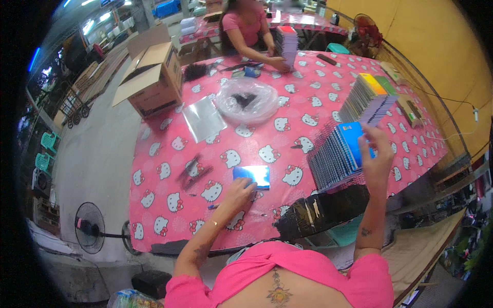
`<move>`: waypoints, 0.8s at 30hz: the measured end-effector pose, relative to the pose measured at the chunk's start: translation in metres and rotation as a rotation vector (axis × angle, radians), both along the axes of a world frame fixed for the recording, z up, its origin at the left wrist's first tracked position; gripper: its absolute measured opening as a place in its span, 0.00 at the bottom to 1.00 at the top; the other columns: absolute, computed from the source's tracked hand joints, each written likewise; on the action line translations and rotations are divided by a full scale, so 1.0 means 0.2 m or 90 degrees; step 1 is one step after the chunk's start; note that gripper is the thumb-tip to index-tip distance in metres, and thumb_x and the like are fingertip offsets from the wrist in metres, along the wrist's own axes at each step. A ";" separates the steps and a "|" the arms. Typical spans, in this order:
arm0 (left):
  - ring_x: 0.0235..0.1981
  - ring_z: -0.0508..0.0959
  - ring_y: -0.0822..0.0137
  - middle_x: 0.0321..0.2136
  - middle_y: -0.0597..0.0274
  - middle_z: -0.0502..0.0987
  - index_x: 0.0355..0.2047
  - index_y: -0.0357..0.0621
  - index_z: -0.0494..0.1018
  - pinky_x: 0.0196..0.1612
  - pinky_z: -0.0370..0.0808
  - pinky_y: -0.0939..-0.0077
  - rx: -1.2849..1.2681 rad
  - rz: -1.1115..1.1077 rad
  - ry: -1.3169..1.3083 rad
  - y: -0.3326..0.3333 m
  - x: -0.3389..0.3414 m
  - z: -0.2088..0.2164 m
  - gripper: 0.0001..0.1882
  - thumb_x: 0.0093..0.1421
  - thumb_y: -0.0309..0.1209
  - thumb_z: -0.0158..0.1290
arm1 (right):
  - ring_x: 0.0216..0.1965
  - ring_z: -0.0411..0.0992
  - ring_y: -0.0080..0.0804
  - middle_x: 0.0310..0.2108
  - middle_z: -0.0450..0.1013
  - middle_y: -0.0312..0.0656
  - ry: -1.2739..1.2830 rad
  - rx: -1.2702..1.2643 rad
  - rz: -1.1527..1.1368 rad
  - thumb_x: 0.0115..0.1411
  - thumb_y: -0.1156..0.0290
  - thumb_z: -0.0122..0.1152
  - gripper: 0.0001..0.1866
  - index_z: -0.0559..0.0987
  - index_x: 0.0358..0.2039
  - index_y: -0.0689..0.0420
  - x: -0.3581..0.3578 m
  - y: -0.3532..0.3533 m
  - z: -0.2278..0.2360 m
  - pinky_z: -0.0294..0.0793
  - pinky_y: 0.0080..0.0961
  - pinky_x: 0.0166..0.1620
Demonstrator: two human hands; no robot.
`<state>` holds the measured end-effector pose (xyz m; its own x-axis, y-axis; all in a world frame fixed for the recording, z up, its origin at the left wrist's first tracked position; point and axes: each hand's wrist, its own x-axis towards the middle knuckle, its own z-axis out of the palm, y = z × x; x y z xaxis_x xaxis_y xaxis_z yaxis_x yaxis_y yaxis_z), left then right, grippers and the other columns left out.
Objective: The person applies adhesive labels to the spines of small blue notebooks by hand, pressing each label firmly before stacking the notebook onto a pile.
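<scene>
A small glossy blue notebook point(259, 177) lies on the pink table point(159, 197). My left hand point(244, 191) grips its lower left part, fingers curled over the cover. Next to that wrist rests a thin blue pen-like piece point(213, 207). At the right, my right hand point(377, 150) is raised beside a tall stack of blue spiral notebooks point(336, 156), its fingers loosely bent and apart, with nothing seen in them. Behind that stack stands another of spiral notebooks point(365, 100) with yellow on top. Dark wire spirals point(193, 173) lie left of my left hand.
A clear plastic bag point(246, 100) with black bits and clear sheets point(204, 119) lie farther back. An open cardboard box point(154, 79) stands far left. Across the table a person point(249, 33) handles a notebook stack point(286, 47). Black tape point(313, 213) covers the near edge.
</scene>
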<state>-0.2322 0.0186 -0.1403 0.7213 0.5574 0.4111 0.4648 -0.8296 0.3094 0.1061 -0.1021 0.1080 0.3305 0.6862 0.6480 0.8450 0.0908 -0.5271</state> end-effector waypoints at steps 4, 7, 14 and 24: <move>0.49 0.77 0.52 0.46 0.52 0.77 0.48 0.40 0.74 0.52 0.75 0.62 0.083 -0.052 0.038 0.04 0.02 -0.08 0.18 0.55 0.26 0.54 | 0.42 0.77 0.36 0.41 0.78 0.45 0.011 -0.038 0.229 0.58 0.76 0.64 0.14 0.81 0.47 0.60 -0.24 -0.03 -0.15 0.75 0.31 0.46; 0.48 0.77 0.54 0.45 0.53 0.77 0.48 0.39 0.74 0.51 0.75 0.63 0.095 -0.072 0.051 0.01 -0.01 -0.07 0.19 0.54 0.26 0.53 | 0.46 0.76 0.43 0.42 0.77 0.47 0.168 -0.186 0.306 0.57 0.74 0.67 0.18 0.80 0.48 0.60 -0.32 0.01 -0.41 0.74 0.35 0.50; 0.43 0.77 0.53 0.39 0.53 0.76 0.49 0.40 0.73 0.45 0.73 0.57 0.039 -0.097 0.010 -0.24 0.14 0.05 0.23 0.52 0.33 0.59 | 0.48 0.75 0.41 0.47 0.76 0.46 0.207 -0.189 0.345 0.51 0.72 0.73 0.27 0.77 0.53 0.58 -0.52 0.04 -1.19 0.73 0.36 0.52; 0.56 0.70 0.50 0.52 0.49 0.74 0.44 0.39 0.76 0.59 0.65 0.48 0.125 0.490 0.098 0.32 -0.45 0.02 0.17 0.56 0.34 0.57 | 0.39 0.78 0.36 0.37 0.79 0.44 0.449 -0.219 0.268 0.52 0.76 0.71 0.17 0.80 0.43 0.59 -0.69 -0.01 -1.40 0.75 0.32 0.43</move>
